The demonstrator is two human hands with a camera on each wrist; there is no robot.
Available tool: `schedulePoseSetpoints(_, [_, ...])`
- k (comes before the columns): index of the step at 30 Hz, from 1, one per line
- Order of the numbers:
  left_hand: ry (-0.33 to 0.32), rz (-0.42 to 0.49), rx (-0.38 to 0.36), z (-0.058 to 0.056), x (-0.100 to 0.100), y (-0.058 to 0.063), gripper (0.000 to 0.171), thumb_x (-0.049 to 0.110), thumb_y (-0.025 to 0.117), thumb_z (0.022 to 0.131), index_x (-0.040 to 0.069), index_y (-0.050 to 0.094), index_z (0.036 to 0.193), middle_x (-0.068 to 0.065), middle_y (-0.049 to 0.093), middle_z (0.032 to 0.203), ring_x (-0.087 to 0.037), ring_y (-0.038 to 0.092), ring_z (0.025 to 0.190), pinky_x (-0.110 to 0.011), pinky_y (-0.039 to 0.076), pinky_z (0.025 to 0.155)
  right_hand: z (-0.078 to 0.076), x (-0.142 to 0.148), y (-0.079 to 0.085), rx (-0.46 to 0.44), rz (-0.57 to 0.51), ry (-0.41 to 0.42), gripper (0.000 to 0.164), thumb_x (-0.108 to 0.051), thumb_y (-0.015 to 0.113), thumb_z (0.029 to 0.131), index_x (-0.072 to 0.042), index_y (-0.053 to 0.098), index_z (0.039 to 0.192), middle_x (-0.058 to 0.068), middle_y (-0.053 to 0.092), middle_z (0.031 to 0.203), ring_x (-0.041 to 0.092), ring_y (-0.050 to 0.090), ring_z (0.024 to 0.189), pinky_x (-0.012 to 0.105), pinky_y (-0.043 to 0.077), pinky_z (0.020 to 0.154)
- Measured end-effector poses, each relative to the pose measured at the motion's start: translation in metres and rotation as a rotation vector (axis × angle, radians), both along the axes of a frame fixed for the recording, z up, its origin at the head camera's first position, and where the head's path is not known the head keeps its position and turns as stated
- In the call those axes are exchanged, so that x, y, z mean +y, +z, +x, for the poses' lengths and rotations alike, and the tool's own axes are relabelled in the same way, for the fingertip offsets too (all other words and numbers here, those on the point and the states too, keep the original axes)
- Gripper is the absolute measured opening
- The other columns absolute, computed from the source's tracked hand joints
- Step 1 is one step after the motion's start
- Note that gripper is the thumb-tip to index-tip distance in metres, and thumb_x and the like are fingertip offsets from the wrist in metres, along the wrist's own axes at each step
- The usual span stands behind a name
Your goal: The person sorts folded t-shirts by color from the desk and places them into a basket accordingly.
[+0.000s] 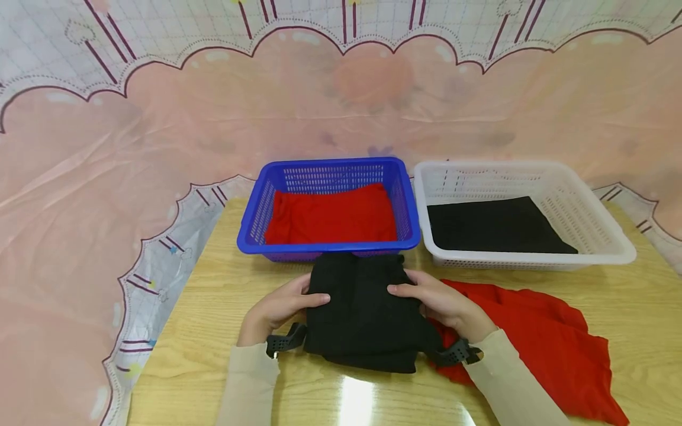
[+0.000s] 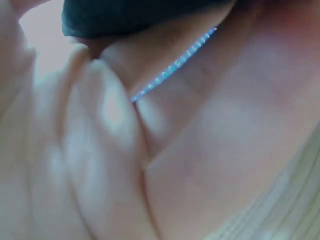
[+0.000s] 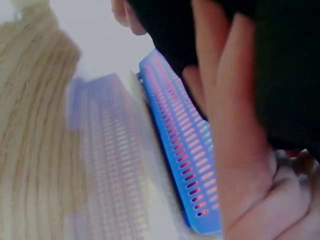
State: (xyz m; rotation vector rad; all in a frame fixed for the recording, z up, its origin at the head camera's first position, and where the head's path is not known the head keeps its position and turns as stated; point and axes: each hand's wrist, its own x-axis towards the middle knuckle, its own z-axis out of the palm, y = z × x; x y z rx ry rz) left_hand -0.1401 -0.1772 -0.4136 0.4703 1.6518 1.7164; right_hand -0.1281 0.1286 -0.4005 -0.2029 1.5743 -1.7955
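Observation:
A folded black cloth (image 1: 367,313) is held between both hands in front of the blue basket, its far edge at the basket's near side. My left hand (image 1: 282,305) grips its left side, thumb on top and fingers beneath. On the right side, my right hand (image 1: 442,299) holds it the same way, thumb above. In the right wrist view, the fingers (image 3: 235,100) lie against the black cloth (image 3: 290,65). The left wrist view shows mostly the palm (image 2: 100,150), with a dark strip of the cloth (image 2: 135,17) at the top.
A blue basket (image 1: 330,247) at the back holds red cloth (image 1: 335,216). To its right stands a white basket (image 1: 533,258) with black cloth (image 1: 490,228) inside. Another red cloth (image 1: 543,343) lies spread on the wooden table (image 1: 186,355), partly beneath my right forearm.

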Motion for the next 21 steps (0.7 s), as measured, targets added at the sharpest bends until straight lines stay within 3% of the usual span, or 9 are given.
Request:
schedulePoseSetpoints(12, [0.009,0.075,-0.028,0.008,-0.002,-0.001,0.041,0.011,0.054,0.089,-0.001,0.039,0.125,-0.013,0.061,0.108,-0.030,0.061,0.092,-0.048,0.048,0.076,0.002,0.005,0.002,0.059,-0.123,0.025,0.049,-0.014,0.050,0.090,0.001,0.030,0.132,0.010,0.059,0.109,0.025,0.059,0.095,0.043,0.047,0.082])
schedulePoseSetpoints(18, [0.013,0.108,0.072,0.005,0.006,0.004,0.042,0.013,0.054,0.089,-0.002,0.041,0.126,-0.012,0.058,0.113,-0.027,0.057,0.100,-0.043,0.045,0.085,0.005,0.011,0.006,0.113,-0.178,-0.002,0.041,-0.012,0.049,0.091,-0.001,0.035,0.127,0.009,0.060,0.105,0.023,0.060,0.092,0.042,0.048,0.080])
schedulePoseSetpoints(21, [0.051,0.102,0.121,0.006,0.009,0.010,0.044,0.015,0.055,0.088,-0.002,0.041,0.127,-0.011,0.057,0.115,-0.026,0.055,0.103,-0.040,0.043,0.088,0.006,0.010,0.008,0.116,-0.218,-0.019,0.034,-0.012,0.048,0.091,-0.003,0.040,0.123,0.007,0.060,0.104,0.022,0.060,0.090,0.040,0.049,0.079])
